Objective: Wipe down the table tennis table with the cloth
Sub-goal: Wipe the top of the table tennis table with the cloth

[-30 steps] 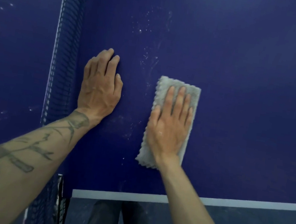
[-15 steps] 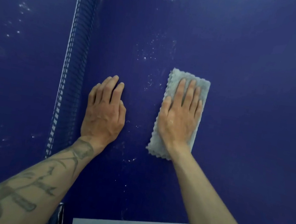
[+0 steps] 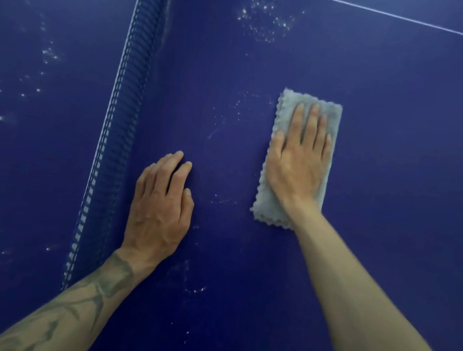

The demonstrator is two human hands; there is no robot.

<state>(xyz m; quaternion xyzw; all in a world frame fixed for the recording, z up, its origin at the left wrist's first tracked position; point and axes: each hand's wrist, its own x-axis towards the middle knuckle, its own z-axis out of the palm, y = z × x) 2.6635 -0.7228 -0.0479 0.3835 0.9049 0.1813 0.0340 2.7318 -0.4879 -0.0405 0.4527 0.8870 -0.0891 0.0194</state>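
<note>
Since the earlier frame, the right hand (image 3: 297,167) had slid the cloth (image 3: 271,210) farther up the table (image 3: 394,145), away from the person. The cloth now lay well ahead of the left hand (image 3: 160,212), which had stayed planted in the same spot. The near edge of the table had dropped out of view, and a thin white line (image 3: 369,9) had come in along the top.

The right hand lay flat on the cloth, palm down, with straight fingers close together and pressing rather than gripping. The cloth was a pale grey rectangle with a scalloped edge, lying lengthwise under the hand and showing beyond the fingertips and on both sides of the wrist. It rested on the dark blue surface, to the right of the middle of the view.

The left hand also rested palm down on the bare table, fingers extended and holding nothing, its forearm tattooed. Just to its left stood the net (image 3: 120,128), running away from the person. White dust specks (image 3: 263,17) clustered on the surface beyond the cloth, near the white line, and more lay scattered on the far side of the net.
</note>
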